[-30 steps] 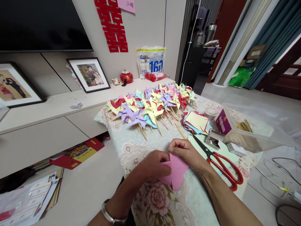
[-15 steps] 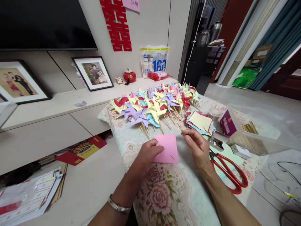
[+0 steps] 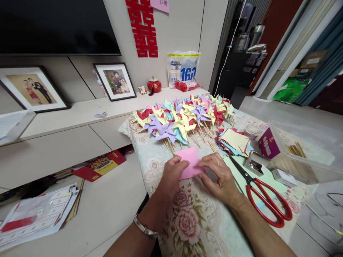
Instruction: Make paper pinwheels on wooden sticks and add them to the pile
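My left hand (image 3: 173, 173) pinches the left edge of a pink paper square (image 3: 190, 162), thumb lying on top. At the square's right edge is my right hand (image 3: 218, 175), its thumb and forefinger on the paper near the lower corner. The square is held above a floral tablecloth (image 3: 184, 221). Beyond the hands lie many paper pinwheels (image 3: 184, 125) in yellow, purple, red and blue, on wooden sticks. Right of them is a stack of coloured paper sheets (image 3: 234, 141). Red-handled scissors (image 3: 261, 192) lie to the right of my right hand.
A small open box of metal pieces (image 3: 254, 166) and a white box (image 3: 285, 177) stand by the scissors. Behind them is a clear plastic bin (image 3: 316, 169) with wooden sticks. Framed photos (image 3: 115, 82) and a red pot (image 3: 154, 85) stand on the cabinet.
My right hand has moved left and down, from beside the stick ends to the paper square's right edge. My left hand still holds the square. The view has shifted slightly left.
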Demonstrator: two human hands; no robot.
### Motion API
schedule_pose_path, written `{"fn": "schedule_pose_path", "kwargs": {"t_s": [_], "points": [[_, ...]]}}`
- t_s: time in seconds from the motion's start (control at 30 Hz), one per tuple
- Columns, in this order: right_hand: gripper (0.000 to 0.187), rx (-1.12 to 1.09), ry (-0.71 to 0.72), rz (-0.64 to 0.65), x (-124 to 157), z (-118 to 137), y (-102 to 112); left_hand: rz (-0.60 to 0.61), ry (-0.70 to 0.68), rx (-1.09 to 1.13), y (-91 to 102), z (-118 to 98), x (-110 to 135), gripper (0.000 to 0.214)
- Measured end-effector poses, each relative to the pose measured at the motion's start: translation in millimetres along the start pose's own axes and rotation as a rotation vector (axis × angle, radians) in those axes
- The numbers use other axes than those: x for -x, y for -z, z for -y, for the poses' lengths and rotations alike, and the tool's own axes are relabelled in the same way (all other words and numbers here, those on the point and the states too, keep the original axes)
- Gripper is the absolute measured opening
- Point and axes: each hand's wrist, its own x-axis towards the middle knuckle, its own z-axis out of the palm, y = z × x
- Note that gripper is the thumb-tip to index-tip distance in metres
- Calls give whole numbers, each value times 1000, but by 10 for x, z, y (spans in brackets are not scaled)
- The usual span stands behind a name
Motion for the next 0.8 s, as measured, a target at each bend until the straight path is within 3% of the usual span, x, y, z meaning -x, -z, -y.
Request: {"fn": "schedule_pose_path", "kwargs": {"t_s": [0.2, 0.37, 0.6, 0.8], "points": [[33, 192, 34, 185, 48, 20, -101, -37, -6, 72, -32, 8, -15, 23], [22, 324, 55, 235, 58, 73, -179, -40, -1, 111, -68, -8, 3, 29], [12, 351, 85, 181, 48, 74, -190, -31, 13, 86, -57, 1, 40, 30], [17, 247, -6, 118, 30, 70, -160, -24, 58, 46, -38, 8, 40, 24]]}}
